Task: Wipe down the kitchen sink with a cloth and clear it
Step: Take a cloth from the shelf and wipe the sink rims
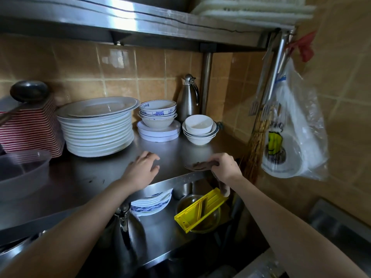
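1. Cloth (200, 166), dark brown, lies bunched on the front edge of the steel shelf (96, 177), a little right of the middle of the frame. One end of it hangs down over the edge.
2. My right hand (225, 167) grips the cloth, fingers curled tightly round it, knuckles up.
3. My left hand (141, 170) rests palm-down on the shelf just left of the cloth and apart from it. Its fingers are spread and only lightly bent, holding nothing.
4. At the back left of the shelf is a tall stack of white plates (98, 133). Just right of it are blue-patterned bowls (157, 113) on flat round white dishes, then a nest of white bowls (198, 129).
5. A steel jug (188, 99) stands upright against the tiled wall behind the bowls.
6. A clear plastic tub (22, 169) sits at the left edge of the frame, in front of a red-striped stack (30, 129).
7. On the lower shelf, below my right hand, a yellow plastic tray (200, 210) lies tilted across a metal bowl (186, 201), with more plates (152, 201) to the left.
8. A plastic bag (297, 137) hangs at the right of the frame.
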A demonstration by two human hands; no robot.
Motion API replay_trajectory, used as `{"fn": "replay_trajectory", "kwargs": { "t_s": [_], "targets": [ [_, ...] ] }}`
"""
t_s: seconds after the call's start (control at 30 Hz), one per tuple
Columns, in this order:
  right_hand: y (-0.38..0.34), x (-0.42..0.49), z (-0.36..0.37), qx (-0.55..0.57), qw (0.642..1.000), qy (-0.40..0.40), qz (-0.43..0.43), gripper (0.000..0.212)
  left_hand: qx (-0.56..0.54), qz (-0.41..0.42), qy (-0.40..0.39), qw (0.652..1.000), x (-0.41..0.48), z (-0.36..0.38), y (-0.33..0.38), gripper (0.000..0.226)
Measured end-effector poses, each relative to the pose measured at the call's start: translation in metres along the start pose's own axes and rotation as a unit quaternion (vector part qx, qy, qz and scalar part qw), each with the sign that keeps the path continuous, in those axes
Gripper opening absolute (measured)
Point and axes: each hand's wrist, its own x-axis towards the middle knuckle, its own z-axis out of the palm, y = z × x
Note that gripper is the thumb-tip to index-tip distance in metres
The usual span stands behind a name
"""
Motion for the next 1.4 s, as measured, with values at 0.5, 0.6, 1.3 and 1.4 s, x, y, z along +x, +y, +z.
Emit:
{"fn": "replay_trajectory", "kwargs": {
  "t_s": [0.5,0.6,1.3,1.4],
  "targets": [
    [0.02,-0.15,-0.005,-0.001,0.998,-0.016,0.058,0.037,-0.036,0.064,-0.018,0.997,-0.119,0.03,0.029,0.029],
    [0.029,-0.176,0.002,0.013,0.997,-0.016,0.079,0.036,-0.026,0.08,-0.048,0.995,-0.14,0.045,0.031,0.034],
    [0.104,-0.256,0.101,0.113,0.962,-0.026,0.248,0.03,-0.08,-0.012,-0.149,0.986,-0.221,0.145,0.019,0.031],
    [0.136,-0.26,0.098,0.074,0.963,-0.063,0.249,0.035,-0.092,-0.015,-0.169,0.981,-0.229,0.161,0.021,0.03]
  ]
}}
